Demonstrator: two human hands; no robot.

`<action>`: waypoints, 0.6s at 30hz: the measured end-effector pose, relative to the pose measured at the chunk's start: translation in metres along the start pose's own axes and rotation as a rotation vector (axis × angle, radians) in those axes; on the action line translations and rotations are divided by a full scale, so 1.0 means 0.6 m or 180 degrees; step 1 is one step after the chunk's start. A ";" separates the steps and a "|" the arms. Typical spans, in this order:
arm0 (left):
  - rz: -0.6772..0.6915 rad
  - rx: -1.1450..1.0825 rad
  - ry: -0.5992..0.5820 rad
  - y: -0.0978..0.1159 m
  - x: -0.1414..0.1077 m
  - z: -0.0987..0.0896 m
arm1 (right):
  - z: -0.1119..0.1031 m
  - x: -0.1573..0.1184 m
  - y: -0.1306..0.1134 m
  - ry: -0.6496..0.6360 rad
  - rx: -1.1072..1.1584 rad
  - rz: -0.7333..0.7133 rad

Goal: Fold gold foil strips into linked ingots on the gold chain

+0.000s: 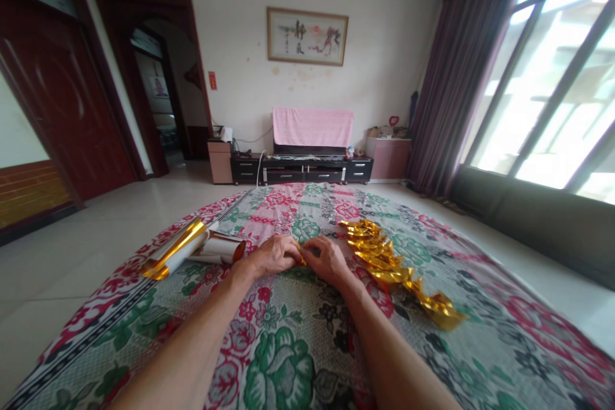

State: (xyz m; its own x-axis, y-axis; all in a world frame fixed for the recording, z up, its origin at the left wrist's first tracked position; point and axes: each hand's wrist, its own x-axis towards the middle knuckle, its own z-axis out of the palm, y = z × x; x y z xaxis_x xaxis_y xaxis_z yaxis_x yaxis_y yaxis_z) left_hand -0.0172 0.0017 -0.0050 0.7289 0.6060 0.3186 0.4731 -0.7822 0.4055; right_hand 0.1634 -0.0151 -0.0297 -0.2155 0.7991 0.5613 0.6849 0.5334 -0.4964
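My left hand [277, 254] and my right hand [327, 257] meet over the middle of the flowered cloth, fingers closed. Between their fingertips a small piece of gold foil paper [302, 256] shows, mostly hidden by the fingers. To the right of my right hand lies a row of several folded gold paper ingots [391, 275], the nearest one larger in view. On the left, curled sheets of gold foil paper [175, 250] with white backs lie close to my left hand.
The round table's flowered cloth [279, 368] spreads beneath my arms. Beyond stand a low black cabinet [288, 174] and a screen under a pink towel [312, 127]. Purple curtains [461, 70] hang by the window at right; a dark red door [57, 90] is at left.
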 end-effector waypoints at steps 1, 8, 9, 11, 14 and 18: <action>-0.0002 -0.0034 -0.0003 -0.001 0.000 0.000 | 0.000 0.000 -0.001 -0.0025 -0.0016 0.0001; -0.0061 -0.0230 0.0031 -0.001 -0.002 -0.002 | -0.006 0.001 -0.002 0.0020 0.0147 0.0050; -0.0089 -0.0231 0.0050 0.000 -0.002 -0.002 | -0.007 0.001 -0.001 0.0111 0.0183 0.0131; -0.0147 -0.0305 0.0141 0.000 -0.001 0.000 | -0.008 0.003 0.004 0.0283 0.0204 0.0367; -0.0238 -0.0625 0.0488 -0.001 0.000 0.005 | -0.007 0.006 0.011 0.0383 0.0194 0.0659; -0.0520 -0.0937 0.0873 -0.001 0.002 0.010 | -0.007 0.007 0.014 0.0403 0.0287 0.0738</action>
State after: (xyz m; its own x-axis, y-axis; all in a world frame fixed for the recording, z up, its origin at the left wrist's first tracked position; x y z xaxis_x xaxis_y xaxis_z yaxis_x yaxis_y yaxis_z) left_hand -0.0135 0.0023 -0.0102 0.4790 0.7655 0.4296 0.3810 -0.6222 0.6839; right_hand 0.1713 -0.0085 -0.0287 0.0323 0.8647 0.5013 0.6398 0.3675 -0.6750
